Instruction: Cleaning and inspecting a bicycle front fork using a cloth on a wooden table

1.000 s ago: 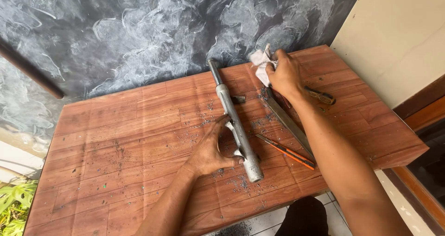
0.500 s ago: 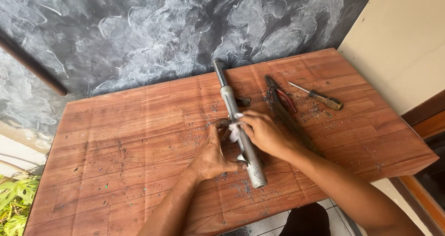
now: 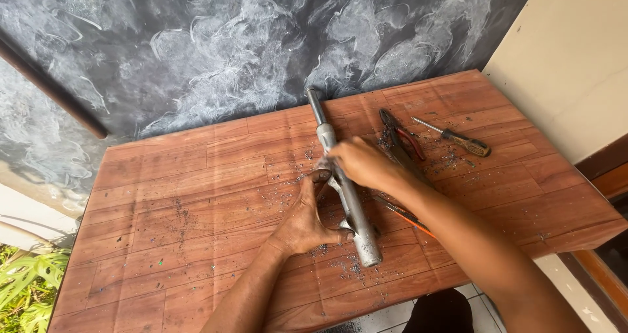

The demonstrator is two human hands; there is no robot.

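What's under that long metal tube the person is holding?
The metal tube lies on the wooden table, amid dark specks. The left hand and right hand cover its middle.

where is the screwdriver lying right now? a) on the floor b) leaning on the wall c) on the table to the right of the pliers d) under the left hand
c: the screwdriver lies flat on the wooden table, just right of the pliers, clear of both the left hand and the right hand, which are on the metal tube.
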